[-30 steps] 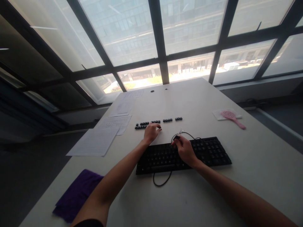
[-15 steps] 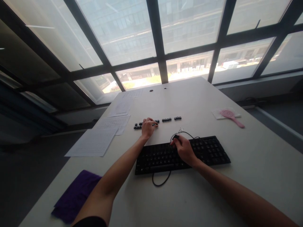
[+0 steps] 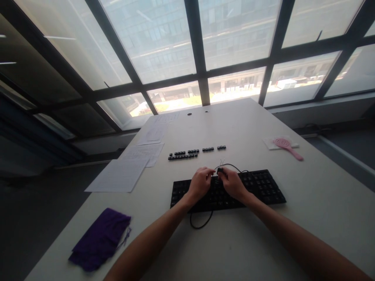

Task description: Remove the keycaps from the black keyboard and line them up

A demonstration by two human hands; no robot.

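Note:
A black keyboard (image 3: 263, 187) lies across the white table below both hands. My right hand (image 3: 233, 183) is closed above its upper middle, pinching the black handle of a thin wire tool (image 3: 222, 162) whose wires point away from me. Close beside it, my left hand (image 3: 201, 181) has its thumb and fingertips pressed together near the handle; anything between them is too small to make out. Beyond the keyboard, small black keycaps (image 3: 178, 157) sit in short rows, with further groups to their right (image 3: 208, 149).
Printed papers (image 3: 118, 175) lie along the table's left side. A purple cloth bag (image 3: 101, 238) is at the near left. On the right, a pink hairbrush (image 3: 284, 144) rests on a white packet. The keyboard's cable loops out at front and back. Windows stand behind the table (image 3: 234, 121).
My left hand has come back from the keycap rows to beside my right hand, over the keyboard. The rows are now uncovered. The view has shifted slightly.

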